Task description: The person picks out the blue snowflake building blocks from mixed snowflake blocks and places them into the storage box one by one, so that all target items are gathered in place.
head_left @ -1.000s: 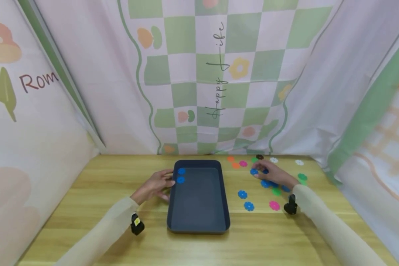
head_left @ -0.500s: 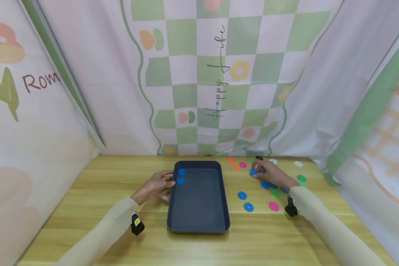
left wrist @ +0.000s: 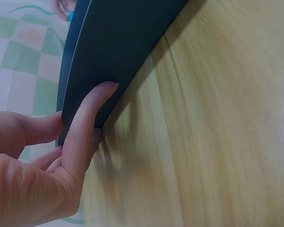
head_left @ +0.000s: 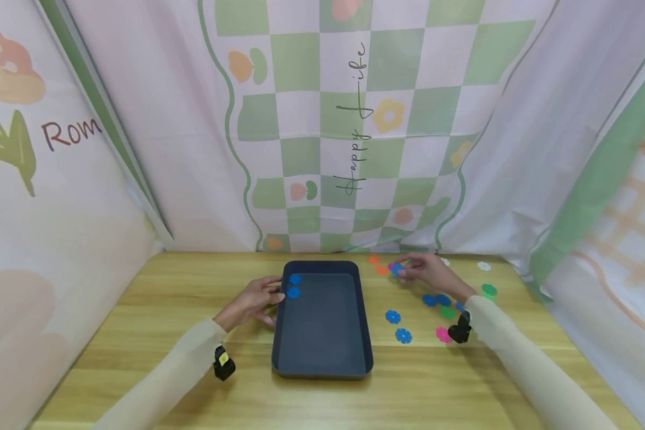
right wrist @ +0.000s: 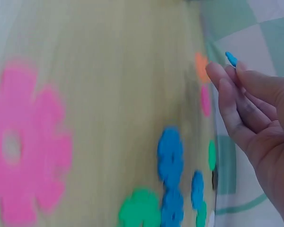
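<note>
My left hand [head_left: 252, 300] holds the dark rectangular tray [head_left: 322, 365] by its left wall. In the left wrist view, one digit presses the tray's outer side [left wrist: 118, 42] while another meets the rim. Two blue flower-shaped plastic pieces [head_left: 293, 292] lie inside the tray near its far left corner. Over the table's far right part, my right hand [head_left: 427, 272] pinches a blue flower-shaped piece [right wrist: 231, 58] between thumb and fingertips. Beneath that hand, a pink flower piece [right wrist: 205, 100] is partly covered in the head view.
Two blue pieces [head_left: 403, 335] lie right of the tray. More blue [head_left: 436, 300], green [head_left: 488, 290], orange [head_left: 374, 260], white [head_left: 484, 266] and pink [head_left: 443, 334] pieces are scattered on the wooden table [head_left: 204, 403]. A patterned curtain [head_left: 295, 113] hangs behind.
My right hand has moved left with the blue flower piece in its fingertips, passing over the pink piece. The left hand and tray have stayed in place.
</note>
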`<state>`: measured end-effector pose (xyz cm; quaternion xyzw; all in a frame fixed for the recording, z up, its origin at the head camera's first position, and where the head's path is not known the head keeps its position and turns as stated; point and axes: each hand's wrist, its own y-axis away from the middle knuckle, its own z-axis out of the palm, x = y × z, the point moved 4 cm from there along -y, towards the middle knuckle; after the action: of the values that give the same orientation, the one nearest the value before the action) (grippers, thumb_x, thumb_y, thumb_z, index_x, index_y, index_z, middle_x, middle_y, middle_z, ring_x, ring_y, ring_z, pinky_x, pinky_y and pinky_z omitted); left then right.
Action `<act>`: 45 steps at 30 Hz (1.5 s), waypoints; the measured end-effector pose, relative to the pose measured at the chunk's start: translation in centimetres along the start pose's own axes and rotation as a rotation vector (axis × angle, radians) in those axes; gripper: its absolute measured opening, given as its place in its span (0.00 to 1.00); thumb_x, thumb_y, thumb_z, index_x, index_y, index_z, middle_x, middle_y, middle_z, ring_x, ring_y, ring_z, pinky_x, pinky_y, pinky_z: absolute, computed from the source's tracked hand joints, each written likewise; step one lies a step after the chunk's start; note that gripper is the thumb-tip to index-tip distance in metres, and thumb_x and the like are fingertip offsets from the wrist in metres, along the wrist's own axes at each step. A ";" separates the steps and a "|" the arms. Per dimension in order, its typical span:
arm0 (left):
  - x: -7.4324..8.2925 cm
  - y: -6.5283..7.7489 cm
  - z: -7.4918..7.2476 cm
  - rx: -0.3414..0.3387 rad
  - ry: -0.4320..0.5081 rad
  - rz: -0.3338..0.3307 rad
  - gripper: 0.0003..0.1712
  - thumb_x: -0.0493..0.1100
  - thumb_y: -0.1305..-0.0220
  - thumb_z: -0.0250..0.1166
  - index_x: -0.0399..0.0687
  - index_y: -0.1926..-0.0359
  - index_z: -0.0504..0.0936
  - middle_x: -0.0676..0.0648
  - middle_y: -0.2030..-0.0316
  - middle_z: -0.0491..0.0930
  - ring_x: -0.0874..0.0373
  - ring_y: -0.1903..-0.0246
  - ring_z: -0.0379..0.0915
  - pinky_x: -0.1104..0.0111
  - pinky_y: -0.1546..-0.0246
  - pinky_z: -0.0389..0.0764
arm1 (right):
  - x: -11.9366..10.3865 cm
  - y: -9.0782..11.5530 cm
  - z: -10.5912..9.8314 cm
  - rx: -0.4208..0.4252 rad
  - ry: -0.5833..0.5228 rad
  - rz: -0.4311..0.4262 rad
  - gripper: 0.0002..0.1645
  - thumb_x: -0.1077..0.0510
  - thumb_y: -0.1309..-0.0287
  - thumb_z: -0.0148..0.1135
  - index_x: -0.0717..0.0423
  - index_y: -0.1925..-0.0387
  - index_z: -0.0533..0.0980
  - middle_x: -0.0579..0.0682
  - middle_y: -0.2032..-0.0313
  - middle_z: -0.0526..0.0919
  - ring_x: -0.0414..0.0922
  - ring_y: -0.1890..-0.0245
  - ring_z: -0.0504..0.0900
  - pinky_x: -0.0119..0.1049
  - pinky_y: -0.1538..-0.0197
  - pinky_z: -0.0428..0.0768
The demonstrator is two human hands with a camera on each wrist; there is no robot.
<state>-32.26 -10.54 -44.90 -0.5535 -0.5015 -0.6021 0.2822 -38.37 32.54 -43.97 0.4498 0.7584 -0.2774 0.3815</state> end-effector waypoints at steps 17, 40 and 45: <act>0.1 0.0 0.0 0.007 0.004 -0.004 0.37 0.32 0.22 0.57 0.37 0.19 0.55 0.26 0.23 0.56 0.29 0.27 0.62 0.57 0.69 0.93 | -4.6 -2.4 3.2 -0.025 -0.224 0.014 0.26 0.62 0.25 0.62 0.64 0.30 0.72 0.71 0.48 0.86 0.66 0.50 0.87 0.68 0.43 0.83; 0.5 -0.1 0.1 0.033 -0.003 -0.020 0.37 0.32 0.22 0.58 0.37 0.19 0.56 0.26 0.23 0.56 0.30 0.28 0.63 0.56 0.69 0.93 | -11.4 -6.7 13.3 -0.225 -0.318 0.294 0.21 0.69 0.30 0.61 0.70 0.38 0.75 0.72 0.55 0.87 0.56 0.62 0.92 0.57 0.48 0.89; 0.4 -0.2 0.2 0.030 -0.003 -0.026 0.36 0.32 0.22 0.58 0.37 0.19 0.56 0.27 0.23 0.58 0.30 0.29 0.65 0.57 0.69 0.93 | -11.6 -7.0 15.8 -0.279 -0.289 0.318 0.19 0.71 0.31 0.60 0.71 0.40 0.75 0.66 0.60 0.90 0.51 0.67 0.91 0.50 0.54 0.92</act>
<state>-32.49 -10.14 -44.60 -0.5434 -0.5180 -0.5975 0.2816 -35.87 11.93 -42.61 0.4623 0.6465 -0.1681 0.5832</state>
